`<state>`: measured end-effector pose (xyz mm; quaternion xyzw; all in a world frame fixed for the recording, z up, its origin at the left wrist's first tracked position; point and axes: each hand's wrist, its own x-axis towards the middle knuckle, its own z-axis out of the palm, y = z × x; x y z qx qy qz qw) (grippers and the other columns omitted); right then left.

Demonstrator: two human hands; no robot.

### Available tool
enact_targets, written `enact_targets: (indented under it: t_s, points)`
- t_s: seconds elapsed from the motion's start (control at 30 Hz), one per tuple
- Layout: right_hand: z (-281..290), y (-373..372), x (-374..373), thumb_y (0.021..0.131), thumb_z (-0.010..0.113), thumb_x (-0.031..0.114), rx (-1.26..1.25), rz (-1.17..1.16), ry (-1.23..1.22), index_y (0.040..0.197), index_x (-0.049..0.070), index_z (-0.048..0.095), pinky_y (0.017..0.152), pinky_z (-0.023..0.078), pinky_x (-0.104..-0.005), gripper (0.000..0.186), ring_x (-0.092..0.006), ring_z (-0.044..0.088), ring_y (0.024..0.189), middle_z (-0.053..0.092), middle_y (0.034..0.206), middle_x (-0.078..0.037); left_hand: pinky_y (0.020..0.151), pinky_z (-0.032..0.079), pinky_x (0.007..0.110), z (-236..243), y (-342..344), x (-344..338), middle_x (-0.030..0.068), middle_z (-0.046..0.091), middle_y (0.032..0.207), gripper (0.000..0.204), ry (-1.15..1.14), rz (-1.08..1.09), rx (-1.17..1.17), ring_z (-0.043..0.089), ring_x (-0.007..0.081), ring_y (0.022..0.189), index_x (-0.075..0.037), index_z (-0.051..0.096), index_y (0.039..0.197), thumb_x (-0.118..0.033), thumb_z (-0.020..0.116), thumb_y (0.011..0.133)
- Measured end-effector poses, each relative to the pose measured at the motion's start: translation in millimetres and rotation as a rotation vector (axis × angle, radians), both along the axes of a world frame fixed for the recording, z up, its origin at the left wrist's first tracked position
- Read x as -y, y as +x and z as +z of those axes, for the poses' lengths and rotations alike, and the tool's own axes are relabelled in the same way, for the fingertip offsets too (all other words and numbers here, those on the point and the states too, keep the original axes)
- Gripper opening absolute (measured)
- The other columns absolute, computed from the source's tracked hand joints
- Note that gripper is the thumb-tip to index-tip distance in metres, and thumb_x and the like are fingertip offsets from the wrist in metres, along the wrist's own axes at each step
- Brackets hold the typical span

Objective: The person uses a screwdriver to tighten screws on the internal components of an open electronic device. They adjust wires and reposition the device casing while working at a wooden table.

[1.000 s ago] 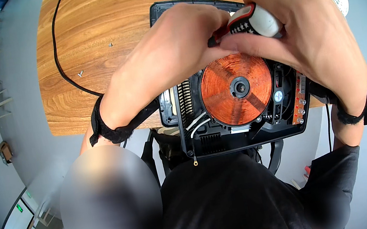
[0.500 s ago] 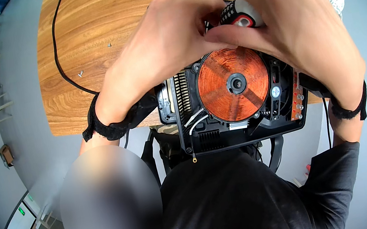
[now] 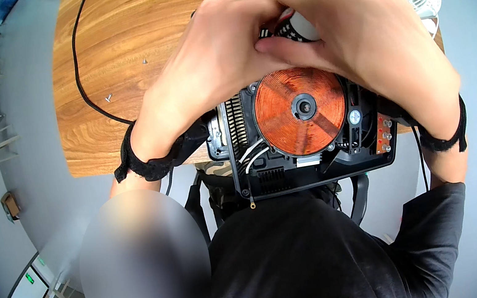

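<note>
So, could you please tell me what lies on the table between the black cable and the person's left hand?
In the head view, two small loose screws lie on the bare wooden table between the black cable and the left hand.

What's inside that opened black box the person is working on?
Inside the black box lies a round copper coil, with metal fins and white wires beside it. Both hands cover its far end.

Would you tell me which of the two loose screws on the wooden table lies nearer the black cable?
The lower screw, close beside the black cable; the other screw lies farther right.
</note>
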<state>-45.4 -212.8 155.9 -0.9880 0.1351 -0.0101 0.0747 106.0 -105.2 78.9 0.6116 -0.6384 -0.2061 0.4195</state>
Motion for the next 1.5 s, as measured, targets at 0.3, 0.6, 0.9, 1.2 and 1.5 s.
enact_targets:
  t_s: [0.3,0.6,0.9,1.2,1.5]
  points:
    - [6,-14,6,0.09,0.076,0.027,0.143,0.22,-0.017,0.112,0.008,0.062,0.065,0.051,-0.0422,0.033,-0.037,0.065,0.075,0.067,0.087,-0.017,0.06,0.048,0.033,3,-3,-2,0.0097,0.059,0.069,0.03,0.01,0.009,0.073,0.055,0.0214,0.063,0.001,0.067,0.089,-0.008,0.086,0.069]
    - [0,-10,4,0.091,0.076,0.034,0.145,0.139,-0.138,0.1,0.007,0.06,0.06,0.051,-0.0408,0.033,-0.0355,0.065,0.062,0.064,0.067,-0.011,0.063,0.053,0.044,3,-9,2,0.021,0.066,0.075,0.026,-0.124,0.037,0.12,0.066,0.04,0.07,0.002,0.067,0.092,-0.008,0.081,0.073]
    - [5,-15,3,0.086,0.08,0.029,0.17,0.205,-0.076,0.104,0.007,0.064,0.063,0.052,-0.0403,0.033,-0.0342,0.067,0.069,0.066,0.073,-0.012,0.059,0.046,0.03,13,-11,-3,0.0053,0.055,0.068,0.026,0.078,0.031,-0.054,0.053,0.0146,0.062,0.001,0.061,0.087,0.0,0.08,0.07]
    - [3,-15,7,0.086,0.079,0.026,0.268,0.225,-0.154,0.104,0.006,0.062,0.065,0.053,-0.0407,0.032,-0.0338,0.069,0.07,0.067,0.074,-0.013,0.058,0.047,0.032,8,-10,-1,0.007,0.059,0.068,0.025,0.004,0.06,0.085,0.057,0.0188,0.062,0.001,0.063,0.088,-0.004,0.082,0.072]
    - [6,-14,3,0.09,0.076,0.024,0.085,0.159,0.029,0.107,0.01,0.061,0.064,0.053,-0.0422,0.026,-0.0356,0.067,0.07,0.067,0.075,-0.013,0.059,0.049,0.035,14,-9,-5,0.009,0.061,0.068,0.028,-0.015,0.036,0.018,0.059,0.0215,0.062,0.001,0.062,0.086,-0.008,0.084,0.071]
